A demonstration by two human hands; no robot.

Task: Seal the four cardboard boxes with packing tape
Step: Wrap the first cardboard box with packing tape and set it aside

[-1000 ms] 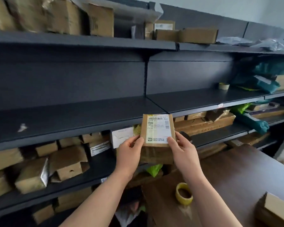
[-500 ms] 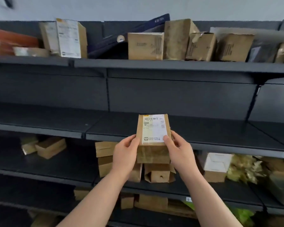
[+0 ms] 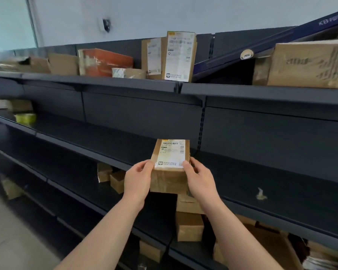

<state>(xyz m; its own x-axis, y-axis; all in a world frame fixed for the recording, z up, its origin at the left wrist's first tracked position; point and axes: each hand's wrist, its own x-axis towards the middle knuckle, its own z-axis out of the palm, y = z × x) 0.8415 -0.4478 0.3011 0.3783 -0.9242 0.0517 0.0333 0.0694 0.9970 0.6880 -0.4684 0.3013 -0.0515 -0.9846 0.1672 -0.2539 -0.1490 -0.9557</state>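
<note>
**Shelves** (image 3: 105, 137): dark metal, in several tiers, running across the whole view.
**Carton** (image 3: 308, 63): big and brown, sitting on the top tier at right.
**Blue box** (image 3: 265, 41): long, leaning tilted above the carton's left end.
**Orange box** (image 3: 105, 61): lying on the top tier, left of centre.
**Parcel** (image 3: 179, 55): labelled, standing upright on the top tier, near the orange box.
**Stack** (image 3: 189, 225): brown boxes sitting on a lower tier, top partly hidden behind the box.
**Box** (image 3: 170, 166): small, label facing up, hanging in the air before the middle tier's edge.
**Left hand** (image 3: 138, 180): fingers curling round the box's left side, gripping it.
**Right hand** (image 3: 200, 178): fingers gripping its right side.
**Scrap** (image 3: 260, 193): lying on the middle tier, well right of the box.
</note>
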